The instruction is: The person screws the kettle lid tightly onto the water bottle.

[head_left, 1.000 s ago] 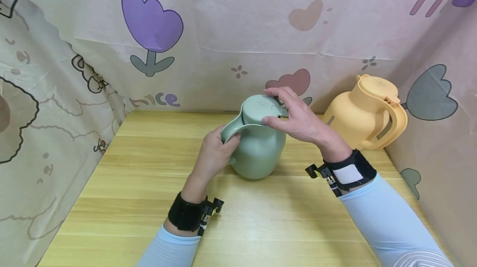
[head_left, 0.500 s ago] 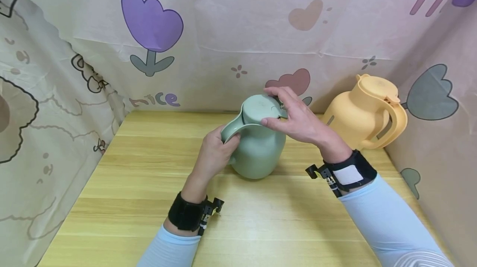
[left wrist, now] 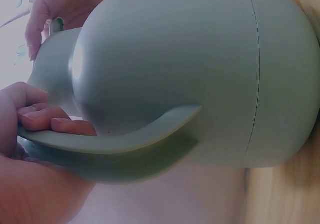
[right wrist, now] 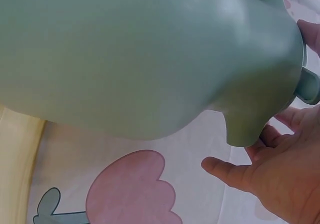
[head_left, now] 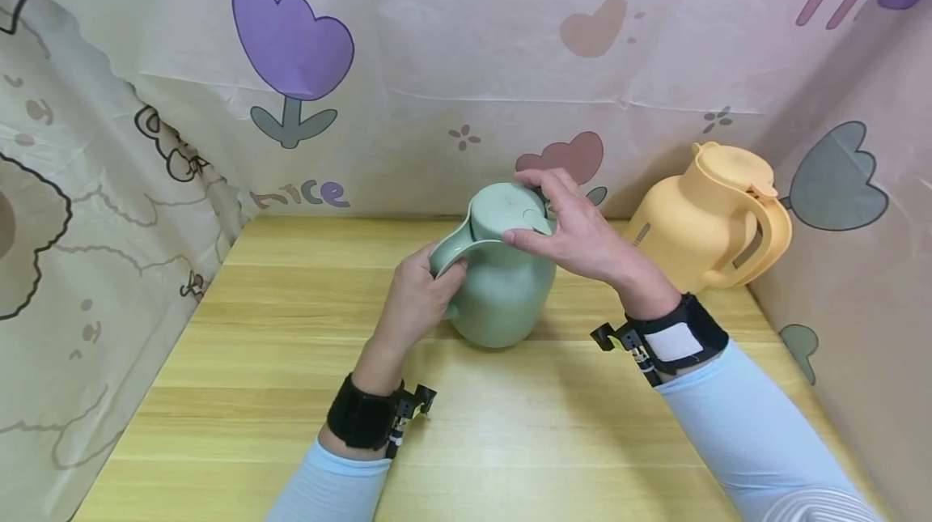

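Note:
A pale green vacuum jug (head_left: pixel 506 295) stands on the wooden table, its round lid (head_left: pixel 506 208) seated on top. My left hand (head_left: pixel 418 295) grips the looped handle (left wrist: pixel 125 141), with the thumb on the near side of it. From the right, my right hand (head_left: pixel 575 231) spans the lid, thumb on the near edge and fingers at the far side. In the right wrist view a small green tab (right wrist: pixel 308 87) sticks out between thumb and fingers, and the spout (right wrist: pixel 245 126) points down beside a stretched-out finger. The palm hides part of the lid in the head view.
A yellow jug (head_left: pixel 699 222) with a lid and handle stands at the back right of the table (head_left: pixel 291 328). A printed cloth (head_left: pixel 437 36) hangs close behind the table, with more cloth at both sides.
The head view has shifted slightly. Both hands and the green jug keep nearly the same places relative to one another.

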Demonstrator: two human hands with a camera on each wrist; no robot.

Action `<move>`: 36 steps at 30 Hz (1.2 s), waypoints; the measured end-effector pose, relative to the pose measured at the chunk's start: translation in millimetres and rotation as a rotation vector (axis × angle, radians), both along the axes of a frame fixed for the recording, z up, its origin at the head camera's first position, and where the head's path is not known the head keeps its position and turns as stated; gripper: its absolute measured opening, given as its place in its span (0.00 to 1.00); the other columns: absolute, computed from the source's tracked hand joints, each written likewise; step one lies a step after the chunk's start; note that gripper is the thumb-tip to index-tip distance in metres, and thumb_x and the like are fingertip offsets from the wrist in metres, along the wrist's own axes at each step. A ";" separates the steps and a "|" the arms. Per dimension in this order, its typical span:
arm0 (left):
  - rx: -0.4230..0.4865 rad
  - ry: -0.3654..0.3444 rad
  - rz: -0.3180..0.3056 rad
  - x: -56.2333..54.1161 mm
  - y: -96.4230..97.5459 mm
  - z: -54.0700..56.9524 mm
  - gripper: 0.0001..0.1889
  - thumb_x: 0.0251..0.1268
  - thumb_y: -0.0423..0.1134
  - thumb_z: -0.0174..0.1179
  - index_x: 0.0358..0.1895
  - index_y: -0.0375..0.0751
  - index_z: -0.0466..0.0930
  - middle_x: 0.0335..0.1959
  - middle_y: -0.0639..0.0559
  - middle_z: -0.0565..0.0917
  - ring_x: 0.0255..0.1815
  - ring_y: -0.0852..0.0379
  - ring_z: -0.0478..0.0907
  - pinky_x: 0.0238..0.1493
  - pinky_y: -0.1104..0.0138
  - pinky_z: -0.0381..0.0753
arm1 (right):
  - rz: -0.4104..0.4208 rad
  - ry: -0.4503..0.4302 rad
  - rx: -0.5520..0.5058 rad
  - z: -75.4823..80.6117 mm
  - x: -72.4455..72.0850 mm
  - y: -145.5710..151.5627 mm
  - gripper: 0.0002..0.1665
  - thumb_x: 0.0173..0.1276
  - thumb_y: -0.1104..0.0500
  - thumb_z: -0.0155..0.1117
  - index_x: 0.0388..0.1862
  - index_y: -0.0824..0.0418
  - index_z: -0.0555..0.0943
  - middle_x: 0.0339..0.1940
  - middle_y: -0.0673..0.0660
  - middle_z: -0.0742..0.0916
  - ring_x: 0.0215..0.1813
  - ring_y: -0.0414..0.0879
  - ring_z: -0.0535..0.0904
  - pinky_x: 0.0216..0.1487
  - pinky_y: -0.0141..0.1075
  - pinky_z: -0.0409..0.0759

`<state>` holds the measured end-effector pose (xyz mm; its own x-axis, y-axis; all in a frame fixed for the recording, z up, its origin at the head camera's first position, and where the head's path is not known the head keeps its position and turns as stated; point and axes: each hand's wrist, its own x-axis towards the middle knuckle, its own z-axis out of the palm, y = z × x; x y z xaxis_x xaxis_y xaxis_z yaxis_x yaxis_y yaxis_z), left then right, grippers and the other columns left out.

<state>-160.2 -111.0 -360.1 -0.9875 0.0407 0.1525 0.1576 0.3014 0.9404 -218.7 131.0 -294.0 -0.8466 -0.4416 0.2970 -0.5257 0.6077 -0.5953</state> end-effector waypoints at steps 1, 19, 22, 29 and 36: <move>0.002 -0.001 0.001 0.2 0.0 0.4 0.09 0.73 0.43 0.63 0.44 0.40 0.83 0.37 0.46 0.80 0.46 0.48 0.77 0.53 0.48 0.82 | -0.003 0.003 0.001 -0.4 -0.3 -0.4 0.46 0.65 0.41 0.77 0.78 0.52 0.68 0.71 0.54 0.73 0.68 0.50 0.69 0.70 0.53 0.67; 0.016 -0.010 0.005 -1.0 1.3 -0.2 0.09 0.73 0.43 0.64 0.45 0.40 0.83 0.39 0.45 0.81 0.48 0.48 0.78 0.57 0.44 0.82 | 0.038 -0.004 0.007 3.7 1.2 -1.3 0.45 0.68 0.46 0.70 0.80 0.52 0.65 0.78 0.54 0.71 0.71 0.52 0.67 0.69 0.55 0.67; 0.010 -0.015 0.006 -0.8 1.5 0.0 0.09 0.74 0.43 0.63 0.45 0.40 0.83 0.39 0.46 0.80 0.48 0.48 0.78 0.57 0.45 0.82 | 0.010 0.002 0.010 3.1 1.7 -2.6 0.45 0.67 0.43 0.72 0.79 0.52 0.66 0.76 0.54 0.72 0.71 0.51 0.68 0.70 0.54 0.67; 0.005 -0.015 0.004 -0.6 1.3 0.0 0.09 0.74 0.43 0.63 0.45 0.40 0.83 0.37 0.47 0.79 0.47 0.48 0.77 0.55 0.47 0.82 | -0.005 0.029 0.009 1.2 1.5 -7.3 0.46 0.66 0.42 0.75 0.78 0.53 0.68 0.73 0.57 0.73 0.69 0.52 0.68 0.67 0.54 0.68; 0.006 -0.018 0.008 -0.7 1.2 0.1 0.09 0.73 0.42 0.63 0.46 0.40 0.84 0.38 0.46 0.80 0.48 0.48 0.78 0.57 0.44 0.83 | 0.030 0.032 0.016 2.6 4.0 -7.8 0.45 0.68 0.44 0.72 0.79 0.52 0.66 0.79 0.54 0.70 0.73 0.52 0.66 0.69 0.55 0.68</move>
<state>-160.9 -109.8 -360.0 -0.9904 0.0317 0.1347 0.1380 0.2972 0.9448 -214.7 123.2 -291.4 -0.8234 -0.4714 0.3159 -0.5620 0.6009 -0.5684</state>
